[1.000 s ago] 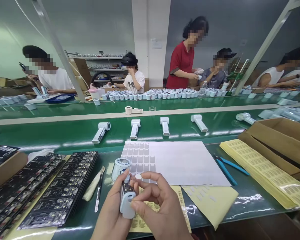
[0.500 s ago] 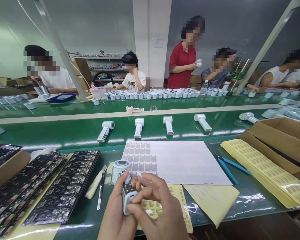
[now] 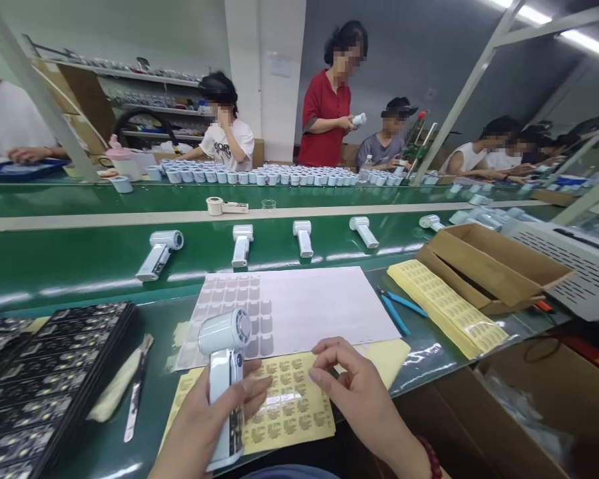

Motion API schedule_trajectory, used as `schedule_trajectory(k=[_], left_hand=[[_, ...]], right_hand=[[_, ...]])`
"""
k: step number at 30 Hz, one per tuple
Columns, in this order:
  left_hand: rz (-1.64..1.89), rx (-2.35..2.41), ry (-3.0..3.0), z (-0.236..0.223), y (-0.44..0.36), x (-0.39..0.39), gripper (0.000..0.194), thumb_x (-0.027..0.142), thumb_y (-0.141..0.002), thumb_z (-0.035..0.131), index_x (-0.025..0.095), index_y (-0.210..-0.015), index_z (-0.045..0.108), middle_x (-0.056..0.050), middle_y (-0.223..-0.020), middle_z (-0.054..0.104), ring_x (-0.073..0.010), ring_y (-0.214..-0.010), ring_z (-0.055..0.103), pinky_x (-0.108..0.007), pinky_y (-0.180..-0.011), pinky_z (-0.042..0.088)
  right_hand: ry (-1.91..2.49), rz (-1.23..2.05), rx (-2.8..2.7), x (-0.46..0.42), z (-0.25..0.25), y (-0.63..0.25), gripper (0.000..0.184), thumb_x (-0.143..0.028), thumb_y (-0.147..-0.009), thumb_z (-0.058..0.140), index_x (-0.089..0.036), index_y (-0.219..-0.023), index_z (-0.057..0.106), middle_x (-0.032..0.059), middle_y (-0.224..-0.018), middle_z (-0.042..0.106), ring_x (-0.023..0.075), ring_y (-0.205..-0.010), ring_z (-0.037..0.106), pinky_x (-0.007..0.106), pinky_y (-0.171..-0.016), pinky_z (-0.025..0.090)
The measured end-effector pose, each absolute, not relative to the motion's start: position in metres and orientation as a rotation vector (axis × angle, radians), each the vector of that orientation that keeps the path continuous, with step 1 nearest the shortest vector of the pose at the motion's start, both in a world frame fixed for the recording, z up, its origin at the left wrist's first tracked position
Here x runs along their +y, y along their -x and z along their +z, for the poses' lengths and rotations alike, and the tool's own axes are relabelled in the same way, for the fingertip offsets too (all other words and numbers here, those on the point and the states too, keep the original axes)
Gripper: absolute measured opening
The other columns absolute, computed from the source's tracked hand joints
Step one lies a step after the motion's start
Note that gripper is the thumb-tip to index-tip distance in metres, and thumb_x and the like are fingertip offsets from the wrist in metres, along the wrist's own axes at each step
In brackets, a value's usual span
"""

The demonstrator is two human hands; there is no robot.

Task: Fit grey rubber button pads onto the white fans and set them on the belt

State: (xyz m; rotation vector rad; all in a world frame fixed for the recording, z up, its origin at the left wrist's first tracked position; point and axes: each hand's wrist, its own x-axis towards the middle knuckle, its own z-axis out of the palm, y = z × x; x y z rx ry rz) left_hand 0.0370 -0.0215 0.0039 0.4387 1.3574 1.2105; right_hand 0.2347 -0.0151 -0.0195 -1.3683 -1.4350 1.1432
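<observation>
My left hand (image 3: 194,422) is wrapped round the handle of a pale blue handheld fan (image 3: 222,336), held upright with its round head at the top. My right hand (image 3: 357,389) is apart from the fan, fingers loosely bent and spread, with nothing visible in them. It hovers by the right edge of a yellow sticker sheet (image 3: 297,426) printed with small dark shapes. Behind the fan lies a white backing sheet (image 3: 324,303) with rows of grey stickers (image 3: 239,293) on its left part, partly hidden by the fan head.
Circuit boards (image 3: 74,359) are stacked at left, beside tweezers (image 3: 134,399). Blue-handled pliers (image 3: 397,313), a yellow label stack (image 3: 444,309) and a cardboard box (image 3: 494,259) lie at right. Several fans, one a white fan (image 3: 242,246), rest on the green belt (image 3: 80,256). Co-workers sit beyond.
My right hand has let go of the fan and moved right. The fan has turned from handle end towards me to head up in my left hand. The view has swung right.
</observation>
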Motion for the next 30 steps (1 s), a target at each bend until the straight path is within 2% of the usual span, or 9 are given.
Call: schedule_trajectory(k=[3,9,13,17,20,22,24,26,30], left_hand=[[1.203,1.352,-0.478,-0.017,-0.037,-0.023,0.040,0.009,-0.064,0.082,0.012,-0.101,0.066,-0.015,-0.107,0.076,-0.0304,-0.093,0.075,-0.031,-0.080,0.063],[1.238,1.392,-0.508,-0.020,-0.039,-0.025,0.047,0.001,-0.060,0.083,0.011,-0.102,0.067,-0.016,-0.107,0.076,-0.0299,-0.092,0.075,-0.026,-0.076,0.063],[1.247,1.407,-0.468,-0.014,-0.042,-0.024,0.041,-0.002,-0.061,0.082,0.012,-0.097,0.069,-0.016,-0.106,0.077,-0.0286,-0.090,0.075,-0.025,-0.072,0.063],[1.222,1.422,-0.418,0.001,-0.044,-0.025,0.033,0.000,-0.066,0.080,0.012,-0.096,0.072,-0.015,-0.103,0.077,-0.0255,-0.088,0.076,-0.026,-0.072,0.063],[1.210,1.390,-0.382,0.019,-0.043,-0.027,0.019,0.012,-0.075,0.076,0.010,-0.094,0.072,-0.012,-0.087,0.078,-0.0195,-0.068,0.074,-0.025,-0.065,0.062],[1.198,1.358,-0.330,0.029,-0.041,-0.027,0.020,0.025,-0.083,0.071,0.010,-0.095,0.073,-0.011,-0.079,0.076,-0.0189,-0.063,0.072,-0.024,-0.060,0.060],[1.213,1.317,-0.246,0.034,-0.038,-0.026,0.026,0.033,-0.086,0.067,0.011,-0.098,0.074,-0.011,-0.081,0.076,-0.0208,-0.069,0.073,-0.024,-0.058,0.059],[1.263,1.292,-0.173,0.033,-0.033,-0.023,0.024,0.033,-0.086,0.067,0.016,-0.102,0.074,-0.008,-0.089,0.077,-0.0217,-0.079,0.074,-0.023,-0.060,0.059],[1.369,1.300,-0.202,0.025,-0.024,-0.016,0.020,0.024,-0.087,0.067,0.021,-0.105,0.075,-0.006,-0.098,0.077,-0.0224,-0.094,0.073,-0.023,-0.067,0.059]], right_hand=[[1.457,1.094,-1.528,-0.027,-0.033,-0.246,0.007,-0.023,-0.082,0.065,-0.021,-0.075,0.066,0.0039,-0.101,0.060,0.0178,-0.085,0.061,0.029,-0.076,0.049],[1.422,0.818,-1.778,-0.049,-0.044,-0.247,0.011,-0.015,-0.084,0.061,-0.022,-0.080,0.067,0.0044,-0.091,0.065,0.0197,-0.084,0.064,0.031,-0.075,0.050],[1.211,1.041,-1.553,-0.053,-0.036,-0.253,0.011,-0.030,-0.084,0.070,-0.023,-0.076,0.069,0.0035,-0.089,0.062,0.0175,-0.077,0.060,0.029,-0.068,0.049],[1.092,1.207,-1.393,-0.049,-0.018,-0.247,0.014,-0.033,-0.084,0.073,-0.022,-0.079,0.068,0.0022,-0.094,0.060,0.0102,-0.062,0.048,0.024,-0.055,0.038],[1.057,1.345,-1.355,-0.041,-0.001,-0.226,0.010,-0.028,-0.083,0.072,-0.021,-0.080,0.065,0.0022,-0.094,0.059,0.0121,-0.070,0.052,0.023,-0.056,0.036],[1.029,1.415,-1.379,-0.034,0.010,-0.207,0.008,-0.025,-0.082,0.071,-0.021,-0.080,0.064,0.0028,-0.095,0.060,0.0143,-0.077,0.056,0.023,-0.057,0.038],[0.988,1.452,-1.422,-0.028,0.019,-0.189,0.006,-0.023,-0.081,0.069,-0.021,-0.078,0.064,0.0036,-0.096,0.061,0.0174,-0.089,0.060,0.022,-0.059,0.041],[0.983,1.455,-1.471,-0.022,0.025,-0.175,0.005,-0.018,-0.080,0.068,-0.021,-0.076,0.065,0.0034,-0.097,0.060,0.0188,-0.097,0.061,0.021,-0.059,0.042],[1.043,1.437,-1.547,-0.011,0.030,-0.157,0.010,-0.012,-0.078,0.066,-0.021,-0.074,0.065,0.0001,-0.097,0.057,0.0119,-0.078,0.060,0.021,-0.062,0.047]])
